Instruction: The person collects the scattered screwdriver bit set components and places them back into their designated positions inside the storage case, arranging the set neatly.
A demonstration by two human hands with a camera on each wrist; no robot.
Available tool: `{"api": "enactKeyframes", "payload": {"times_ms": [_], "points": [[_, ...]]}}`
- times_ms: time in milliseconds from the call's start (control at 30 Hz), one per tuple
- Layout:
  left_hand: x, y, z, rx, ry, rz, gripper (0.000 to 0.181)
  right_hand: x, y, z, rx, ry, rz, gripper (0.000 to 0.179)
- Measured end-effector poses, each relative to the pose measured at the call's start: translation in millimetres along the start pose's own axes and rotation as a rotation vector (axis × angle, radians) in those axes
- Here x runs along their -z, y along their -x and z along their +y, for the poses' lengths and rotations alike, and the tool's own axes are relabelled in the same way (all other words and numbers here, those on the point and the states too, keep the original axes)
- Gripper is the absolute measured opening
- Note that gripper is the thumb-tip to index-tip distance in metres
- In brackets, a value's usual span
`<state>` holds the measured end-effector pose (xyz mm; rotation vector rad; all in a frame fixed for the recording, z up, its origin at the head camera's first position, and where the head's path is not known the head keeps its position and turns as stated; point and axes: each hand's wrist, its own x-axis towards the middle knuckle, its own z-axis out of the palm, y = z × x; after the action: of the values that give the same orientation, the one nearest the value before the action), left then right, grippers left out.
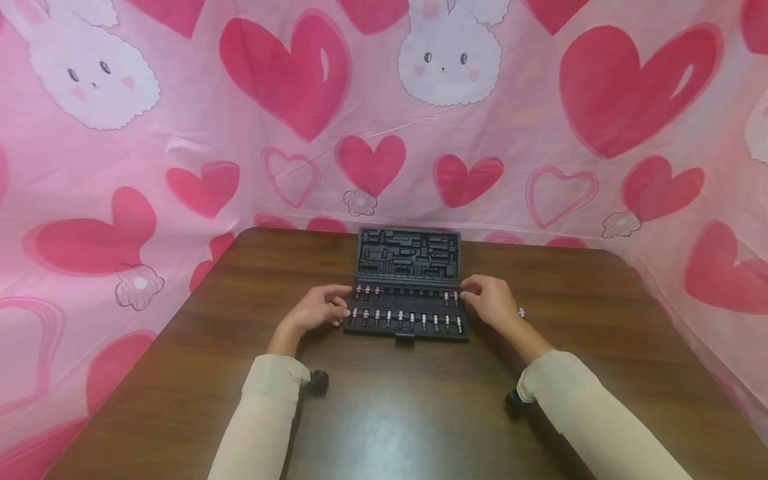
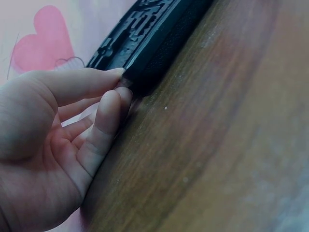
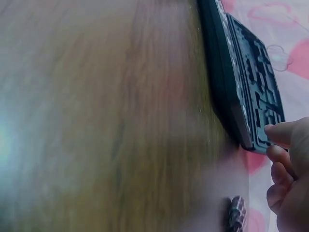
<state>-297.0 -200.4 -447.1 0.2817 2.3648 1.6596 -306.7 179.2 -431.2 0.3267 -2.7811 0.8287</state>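
Seen from the head, the open case (image 1: 414, 302) sits on the brown table (image 1: 180, 373), its lid (image 1: 409, 253) raised at the back and moulded inside with hollows. Only this view lays out the metal bits: a front row (image 1: 400, 319) of ten running the full width, and a back row with three (image 1: 367, 292) at the left, two (image 1: 451, 298) at the right and bare slots between. The left hand (image 1: 315, 309) is at the case's left end, the right hand (image 1: 493, 300) at its right end. The left wrist view adds the rough outer wall of the case, with the thumb and a bent finger meeting its corner, tips close together; whether they grip it I cannot tell. The right wrist view shows the right hand's tips apart, one digit reaching out over the case's far corner and the other fingers loosely bent, with nothing visible between them. It also shows close up a small shiny metal piece (image 3: 236, 215) on the table, blurred and ribbed, which the head view gives only as a speck beyond the right wrist. Pink cloth (image 1: 210, 120) with hearts and rabbits hangs behind.
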Motion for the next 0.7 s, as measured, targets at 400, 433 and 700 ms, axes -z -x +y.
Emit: {"api": "enactKeyframes", "payload": {"times_ms": [400,433,700], "points": [[-1.3,0.3,0.8,0.016,-0.003,0.01,0.052,13.6,11.5,23.9,0.033,-0.033,0.052,0.013],[-1.3,0.4,0.9,0.013,-0.007,0.008,0.052,15.9,12.7,25.6,0.029,-0.037,0.052,0.013],[0.2,1.3,1.8,0.025,-0.009,0.003,0.052,27.4,21.2,38.5,0.009,-0.033,0.029,0.013]]}}
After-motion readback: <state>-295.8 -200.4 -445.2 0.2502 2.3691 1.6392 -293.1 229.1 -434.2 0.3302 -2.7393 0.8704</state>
